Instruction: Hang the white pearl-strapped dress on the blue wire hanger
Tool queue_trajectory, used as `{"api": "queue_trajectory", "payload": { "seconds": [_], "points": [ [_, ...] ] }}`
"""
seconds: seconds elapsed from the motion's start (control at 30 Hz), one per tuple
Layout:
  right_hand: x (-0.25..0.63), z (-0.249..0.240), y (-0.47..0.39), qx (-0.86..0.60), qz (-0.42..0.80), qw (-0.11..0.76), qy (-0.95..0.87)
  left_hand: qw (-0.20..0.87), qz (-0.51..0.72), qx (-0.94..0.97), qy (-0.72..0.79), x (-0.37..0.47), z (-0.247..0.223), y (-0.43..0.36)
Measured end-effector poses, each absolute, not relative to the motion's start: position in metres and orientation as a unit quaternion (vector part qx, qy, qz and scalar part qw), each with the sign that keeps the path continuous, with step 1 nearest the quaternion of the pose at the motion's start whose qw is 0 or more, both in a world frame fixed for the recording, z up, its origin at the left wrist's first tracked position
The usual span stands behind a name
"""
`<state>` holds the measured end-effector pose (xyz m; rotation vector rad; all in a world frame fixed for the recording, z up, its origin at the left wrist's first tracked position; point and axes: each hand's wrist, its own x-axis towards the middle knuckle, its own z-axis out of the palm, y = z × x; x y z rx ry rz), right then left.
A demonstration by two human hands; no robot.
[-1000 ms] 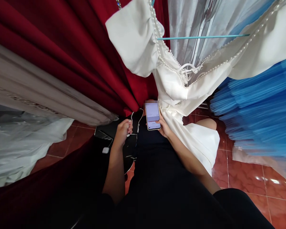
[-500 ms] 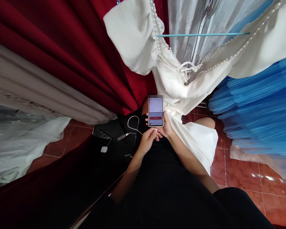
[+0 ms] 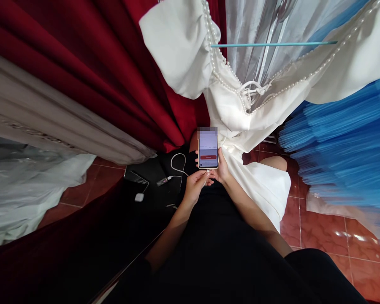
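Note:
A smartphone [image 3: 208,150] with its screen lit is held upright over my lap. My right hand [image 3: 222,168] wraps around it from the right, its fingertips showing at the phone's left edge. Just below the phone's bottom edge, my left hand [image 3: 196,182] pinches the white plug of a charging cable [image 3: 178,156]. The plug is at the phone's port; whether it is fully inserted I cannot tell. From there the cable loops left to a small dark power device [image 3: 162,181] lying on a black surface.
A white dress [image 3: 228,101] with pearl trim hangs directly ahead on a light-blue hanger [image 3: 272,44]. Red cloth [image 3: 139,84] hangs at the left, blue tulle [image 3: 338,147] at the right. A white earbud case [image 3: 139,197] lies on the black surface [image 3: 155,169]. Red tiles [image 3: 323,223] cover the floor.
The view has shifted very slightly. Both hands, the phone and the cable plug keep nearly the same positions, with the plug still at the phone's bottom edge.

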<state>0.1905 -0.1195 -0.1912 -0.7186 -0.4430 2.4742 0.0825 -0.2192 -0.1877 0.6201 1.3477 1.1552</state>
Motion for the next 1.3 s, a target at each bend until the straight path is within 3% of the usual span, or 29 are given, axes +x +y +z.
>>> {"api": "queue_trajectory", "payload": {
  "seconds": [0.4, 1.3],
  "points": [
    [0.185, -0.186, -0.121, -0.276, 0.877, 0.358, -0.165, 0.61, 0.495, 0.249, 0.567, 0.094, -0.182, -0.22],
    [0.176, -0.18, -0.125, -0.314, 0.851, 0.374, -0.191, 0.583, 0.582, 0.164, 0.543, 0.125, -0.177, -0.207]
  ]
}}
